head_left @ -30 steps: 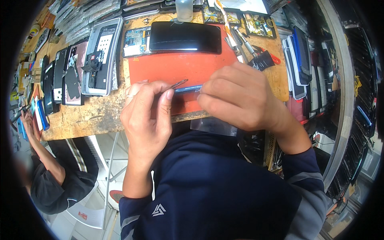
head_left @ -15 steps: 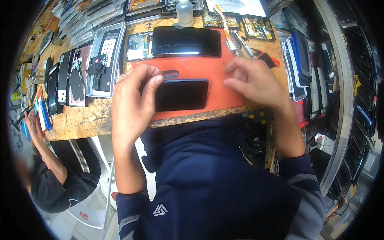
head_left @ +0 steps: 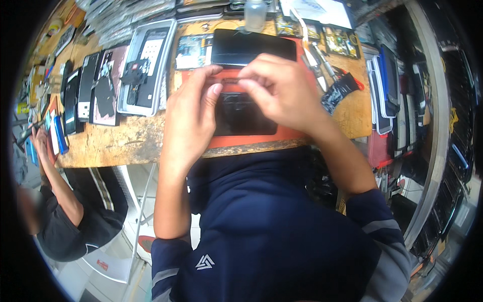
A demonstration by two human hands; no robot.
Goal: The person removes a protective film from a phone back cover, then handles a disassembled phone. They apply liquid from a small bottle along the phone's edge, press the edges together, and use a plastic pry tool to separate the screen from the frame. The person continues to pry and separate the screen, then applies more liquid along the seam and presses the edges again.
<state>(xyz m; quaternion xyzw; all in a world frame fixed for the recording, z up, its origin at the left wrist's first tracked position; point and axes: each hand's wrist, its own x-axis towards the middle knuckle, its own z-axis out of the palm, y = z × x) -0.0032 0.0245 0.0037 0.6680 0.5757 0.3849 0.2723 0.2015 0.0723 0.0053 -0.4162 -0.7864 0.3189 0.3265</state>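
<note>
My right hand (head_left: 287, 93) pinches a small dark strip (head_left: 231, 80) between thumb and fingertips, above the mat. Facing it, my left hand (head_left: 191, 108) has its thumb and index finger parted around the strip's other side, seemingly off it. Beneath both hands lies a black-screened phone (head_left: 246, 118), partly covered by my right fingers, on an orange-red mat (head_left: 294, 132). Behind it rests a larger dark glossy screen (head_left: 241, 45). An opened device with bare circuitry (head_left: 193, 52) sits at that screen's left.
A grey tray (head_left: 124, 95) with phone parts stands left, beside several phone shells. A translucent bottle (head_left: 255, 17) is at the back. A brush (head_left: 302, 25), tools and a dark patterned cloth (head_left: 339, 90) lie right. At far left a co-worker's hand (head_left: 39, 141) shows.
My right hand has moved left to the strip and pinches it; my left thumb and index finger have spread. The whole view has shifted, with table things appearing farther right.
</note>
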